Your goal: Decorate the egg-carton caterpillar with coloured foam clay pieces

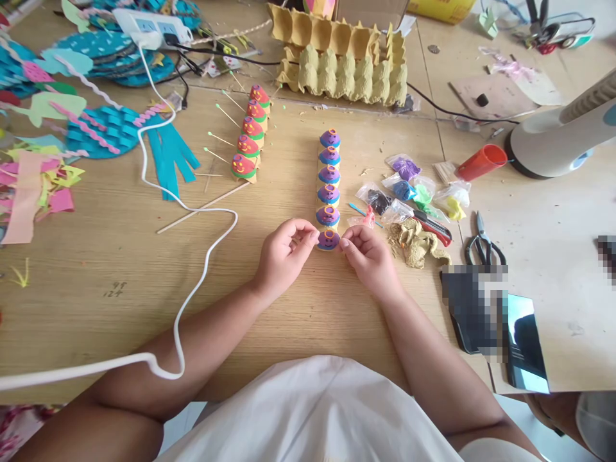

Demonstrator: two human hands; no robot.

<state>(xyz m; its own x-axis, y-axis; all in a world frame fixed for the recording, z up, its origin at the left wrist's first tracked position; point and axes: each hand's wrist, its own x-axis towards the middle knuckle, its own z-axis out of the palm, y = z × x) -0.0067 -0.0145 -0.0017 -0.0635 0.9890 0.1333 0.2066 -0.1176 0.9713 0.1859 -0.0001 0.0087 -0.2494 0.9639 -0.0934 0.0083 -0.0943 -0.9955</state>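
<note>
A row of egg-carton cups (329, 192), coloured purple and blue with small faces and yellow rings, runs away from me on the wooden table. My left hand (289, 253) is at the left side of the nearest cup, its thumb and forefinger pinched together. At that cup's right side is my right hand (368, 256), fingers curled and thumb against forefinger. Whatever either pinch holds is too small to make out. Farther left stands a second row of red and green cups (248, 146) with yellow faces; thin sticks with green tips lie or stick out beside it.
Clay bags (404, 189), a red cutter (433, 228), torn carton scraps (416, 242), scissors (482, 244) and phones (524, 340) lie right. A white cable (206, 263) crosses the left side. Egg trays (341, 64) stand behind; a person's leg shows lower right.
</note>
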